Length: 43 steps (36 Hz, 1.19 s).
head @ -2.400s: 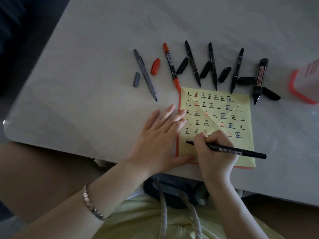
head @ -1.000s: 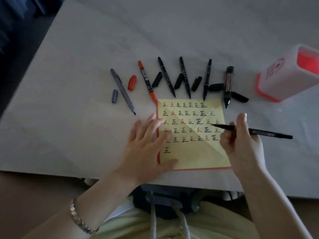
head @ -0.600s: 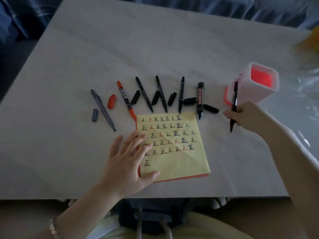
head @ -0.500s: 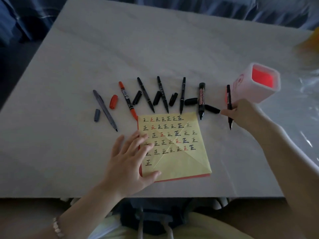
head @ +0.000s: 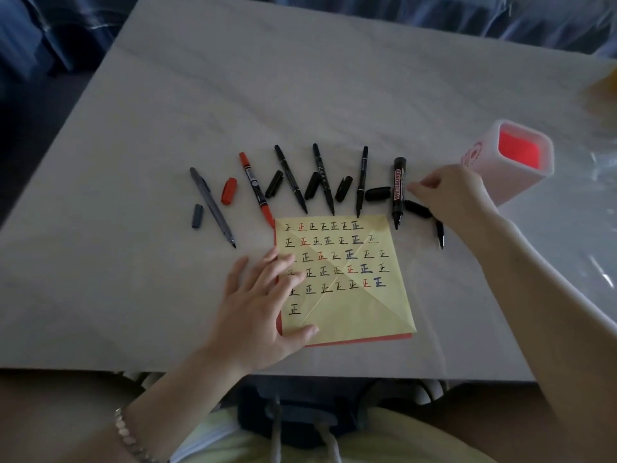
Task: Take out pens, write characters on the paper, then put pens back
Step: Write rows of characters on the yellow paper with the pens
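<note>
The left grip [head: 257, 305] lay flat and released on the near-left part of the yellow paper [head: 360, 305], fingers spread, thumb on the near edge. The paper sat on the pale desk [head: 300, 78], with rows of written characters in black, red and blue.

The right grip [head: 450, 192] hovered low, right of the paper, fingers curled, its fingertips just beside the whiteboard marker [head: 399, 192]. A thin black pen [head: 440, 233] stuck out tip-first from under its near side; I could not tell whether the curled fingers grasped it.

Beyond the paper's far edge lay a row of uncapped pens, from a grey pen [head: 213, 208] and red marker [head: 255, 188] on the left, with loose caps between them. A white pen holder [head: 521, 188] with a red inside stood far right.
</note>
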### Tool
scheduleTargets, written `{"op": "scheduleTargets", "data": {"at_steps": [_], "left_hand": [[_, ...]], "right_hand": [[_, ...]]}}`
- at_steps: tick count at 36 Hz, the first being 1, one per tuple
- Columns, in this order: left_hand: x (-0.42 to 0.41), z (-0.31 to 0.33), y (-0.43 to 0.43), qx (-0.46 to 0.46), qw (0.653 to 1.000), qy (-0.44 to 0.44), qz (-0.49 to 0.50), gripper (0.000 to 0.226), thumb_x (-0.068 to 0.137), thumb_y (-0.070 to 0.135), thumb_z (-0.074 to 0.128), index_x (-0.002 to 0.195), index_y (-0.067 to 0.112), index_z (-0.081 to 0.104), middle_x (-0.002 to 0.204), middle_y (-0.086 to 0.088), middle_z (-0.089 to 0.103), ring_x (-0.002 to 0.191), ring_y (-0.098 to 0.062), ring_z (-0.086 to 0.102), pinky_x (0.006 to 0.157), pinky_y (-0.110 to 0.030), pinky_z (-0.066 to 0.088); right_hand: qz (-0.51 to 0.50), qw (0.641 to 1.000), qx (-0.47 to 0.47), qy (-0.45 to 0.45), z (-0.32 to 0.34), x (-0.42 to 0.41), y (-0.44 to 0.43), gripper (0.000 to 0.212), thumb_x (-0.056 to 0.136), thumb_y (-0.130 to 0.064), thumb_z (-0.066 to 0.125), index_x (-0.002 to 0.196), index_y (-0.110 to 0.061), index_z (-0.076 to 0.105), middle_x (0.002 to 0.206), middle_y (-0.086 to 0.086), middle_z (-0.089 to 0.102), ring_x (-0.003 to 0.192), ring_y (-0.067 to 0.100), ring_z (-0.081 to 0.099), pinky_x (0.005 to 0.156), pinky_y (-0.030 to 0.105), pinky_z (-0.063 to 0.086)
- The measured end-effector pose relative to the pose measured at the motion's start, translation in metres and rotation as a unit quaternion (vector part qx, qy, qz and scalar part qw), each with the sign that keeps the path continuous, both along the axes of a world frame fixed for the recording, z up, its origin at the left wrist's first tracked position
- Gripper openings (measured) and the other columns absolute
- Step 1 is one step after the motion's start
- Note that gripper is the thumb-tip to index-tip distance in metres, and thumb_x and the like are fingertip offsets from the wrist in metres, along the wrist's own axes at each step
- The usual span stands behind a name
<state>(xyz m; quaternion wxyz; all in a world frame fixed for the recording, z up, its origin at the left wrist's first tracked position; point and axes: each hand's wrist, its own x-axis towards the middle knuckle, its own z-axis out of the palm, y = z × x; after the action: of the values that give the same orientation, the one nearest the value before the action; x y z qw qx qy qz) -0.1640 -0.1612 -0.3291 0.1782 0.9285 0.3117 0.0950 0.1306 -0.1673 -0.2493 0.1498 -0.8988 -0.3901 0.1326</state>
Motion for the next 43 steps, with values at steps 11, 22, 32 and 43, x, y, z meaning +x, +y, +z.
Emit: {"op": "scheduleTargets", "data": {"at_steps": [11,22,32,43], "left_hand": [[0.0,-0.001,0.001,0.001,1.0,-0.01,0.0,0.065,0.072,0.068,0.046,0.12,0.024,0.049,0.136,-0.002,0.049,0.135,-0.02,0.028,0.108,-0.049,0.016],[0.0,-0.001,0.0,0.001,1.0,-0.012,0.001,0.066,0.071,0.068,0.047,0.12,0.024,0.048,0.136,-0.002,0.048,0.135,-0.02,0.027,0.107,-0.05,0.016],[0.0,0.0,0.0,-0.008,1.0,-0.018,0.004,0.066,0.07,0.066,0.049,0.12,0.023,0.049,0.136,-0.003,0.048,0.136,-0.02,0.028,0.109,-0.05,0.015],[0.001,0.004,0.0,-0.026,1.0,-0.001,0.012,0.066,0.072,0.067,0.048,0.121,0.023,0.05,0.14,-0.003,0.045,0.138,-0.019,0.021,0.111,-0.048,0.01]], "right_hand": [[-0.005,0.981,-0.195,0.002,0.004,-0.011,0.037,0.04,0.087,-0.035,0.056,0.074,0.0,0.041,0.061,0.009,0.035,0.072,0.027,0.045,0.063,0.029,0.034],[-0.042,0.986,-0.159,0.014,-0.003,-0.006,0.037,0.041,0.08,-0.035,0.058,0.058,-0.004,0.043,0.057,0.01,0.044,0.048,0.022,0.039,0.044,0.024,0.027],[-0.061,0.901,0.276,0.329,0.03,-0.064,-0.045,0.012,0.068,-0.014,0.047,0.057,-0.01,0.046,0.044,-0.005,0.044,0.037,0.006,0.031,0.038,0.017,0.024],[-0.002,0.826,0.367,0.429,-0.028,-0.142,-0.083,0.018,0.077,-0.035,0.062,0.075,-0.018,0.057,0.058,0.005,0.064,0.046,0.016,0.057,0.041,0.019,0.043]]}}
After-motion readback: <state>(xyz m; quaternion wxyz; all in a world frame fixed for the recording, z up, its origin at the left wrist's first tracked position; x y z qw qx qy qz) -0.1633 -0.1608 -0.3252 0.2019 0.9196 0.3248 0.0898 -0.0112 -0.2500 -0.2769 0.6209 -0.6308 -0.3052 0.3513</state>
